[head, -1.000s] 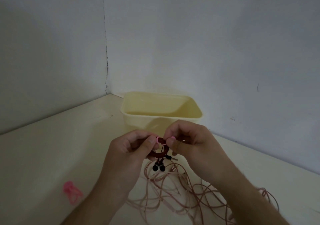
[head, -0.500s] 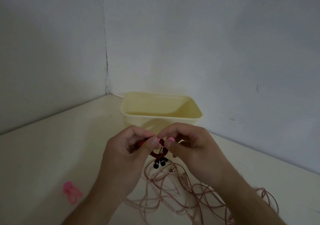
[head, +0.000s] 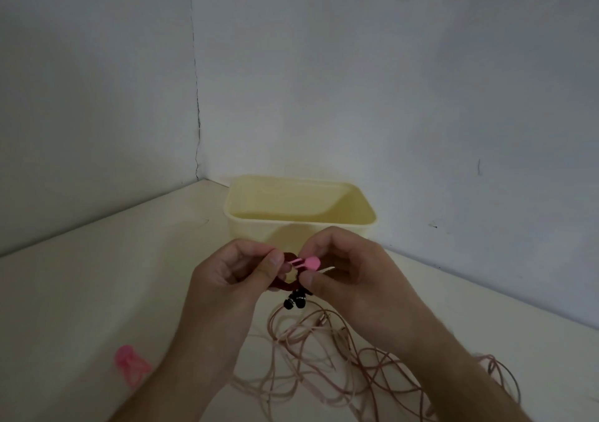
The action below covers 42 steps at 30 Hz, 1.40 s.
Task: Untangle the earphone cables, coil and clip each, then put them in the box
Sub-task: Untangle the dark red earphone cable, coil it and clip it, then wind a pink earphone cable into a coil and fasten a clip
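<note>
Both hands are raised in front of the pale yellow box (head: 301, 223). My left hand (head: 236, 275) pinches a small dark red coil of earphone cable (head: 285, 283), whose two black earbuds (head: 295, 301) dangle below it. My right hand (head: 346, 279) pinches the same coil from the right side. A pink clip (head: 306, 262) lies across the top of the coil between my fingertips. Beneath my hands a loose tangle of pinkish earphone cables (head: 327, 360) spreads over the table.
A second pink clip (head: 129, 365) lies on the cream table at the lower left. The box stands in the corner where two grey walls meet. The cable tangle runs out toward the lower right edge.
The pink clip has come into plain sight, now lying across the top of the red coil. Both hands stay close together on the coil, shifted only slightly.
</note>
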Motion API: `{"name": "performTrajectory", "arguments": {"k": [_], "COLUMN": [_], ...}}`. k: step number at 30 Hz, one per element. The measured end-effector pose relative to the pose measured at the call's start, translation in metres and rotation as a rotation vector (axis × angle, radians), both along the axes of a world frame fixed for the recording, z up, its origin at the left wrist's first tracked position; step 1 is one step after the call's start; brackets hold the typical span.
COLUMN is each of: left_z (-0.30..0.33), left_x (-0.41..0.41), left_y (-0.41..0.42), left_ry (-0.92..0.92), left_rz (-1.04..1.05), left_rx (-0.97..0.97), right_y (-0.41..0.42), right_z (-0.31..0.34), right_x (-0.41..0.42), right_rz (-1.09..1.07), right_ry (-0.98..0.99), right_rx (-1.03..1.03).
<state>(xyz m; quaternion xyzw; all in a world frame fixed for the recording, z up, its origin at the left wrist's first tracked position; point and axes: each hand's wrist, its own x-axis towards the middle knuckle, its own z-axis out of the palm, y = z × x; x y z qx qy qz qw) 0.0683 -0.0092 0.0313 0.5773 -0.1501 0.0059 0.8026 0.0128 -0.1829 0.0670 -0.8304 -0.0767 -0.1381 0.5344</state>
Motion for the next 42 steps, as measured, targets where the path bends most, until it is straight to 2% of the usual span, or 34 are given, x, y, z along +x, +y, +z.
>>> {"name": "performTrajectory", "arguments": {"k": [6,8,10,12,14,18,20,22,25,29,33,39,42], "left_z": [0.0,0.001,0.004,0.005,0.003,-0.002,-0.003,-0.003,-0.003,-0.006,-0.008,-0.015,-0.013], "left_x": [-0.002,0.003,0.015,0.026,0.032,0.025,0.02,0.016,0.011,0.011,0.011,0.018,0.018], "left_y": [-0.003,-0.002,0.001,0.003,0.004,0.007,0.01,0.012,0.012,0.013,0.011,0.009,0.007], "left_ry": [-0.021,-0.122,-0.272,-0.33,-0.329,-0.39,-0.403,-0.405,-0.428,-0.452,-0.47,-0.406,-0.387], "left_rz": [-0.083,0.005,0.145,0.235,0.28,0.369,0.39,0.388,0.385,0.409,0.416,0.322,0.282], "left_rx": [0.129,0.282,0.538,0.736,0.836,0.897,0.946,0.995,0.987,0.93,0.838,0.699,0.647], "right_y": [-0.003,-0.003,-0.004,-0.005,-0.007,-0.015,-0.015,-0.012,-0.006,0.0,-0.003,-0.01,-0.007], "right_z": [0.006,0.013,0.019,0.022,0.024,0.034,0.041,0.042,0.039,0.033,0.032,0.024,0.019], "right_x": [-0.001,-0.003,-0.006,-0.007,-0.007,-0.002,0.006,0.023,0.049,0.062,0.052,0.016,0.001], "right_rz": [-0.151,-0.213,-0.287,-0.33,-0.358,-0.412,-0.401,-0.399,-0.375,-0.235,-0.259,-0.47,-0.496], "right_ry": [-0.068,-0.049,-0.039,-0.054,-0.081,-0.213,-0.268,-0.26,-0.114,0.123,0.122,-0.242,-0.309], "right_rx": [0.111,0.174,0.214,0.225,0.238,0.286,0.229,-0.01,-0.367,-0.597,-0.49,-0.44,-0.398]}}
